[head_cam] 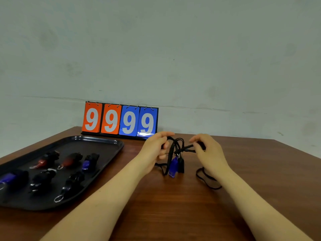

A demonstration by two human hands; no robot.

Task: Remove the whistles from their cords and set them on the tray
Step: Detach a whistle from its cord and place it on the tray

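A tangle of black cord (pixel 177 147) is held above the table (pixel 173 206) between both hands. The fingers of the left hand (pixel 154 150) are curled round a loop of the cord; the right hand (pixel 206 152) pinches a strand between thumb and fingertips. A blue whistle (pixel 173 166) hangs from the tangle between the hands, with a small black piece just beside it, perhaps a clip. A further loop of cord trails on the table under the right wrist. The tray (pixel 107 145) lies well apart to the left and carries several whistles that appear to be wrapped in cord. A scoreboard (pixel 119 120) stands behind.

Risks, as judged: the strands may be drawn into a tighter knot if pulled apart; the whistle may drop onto the table when freed, since it is not supported; the trailing loop may be snagged by the right forearm.
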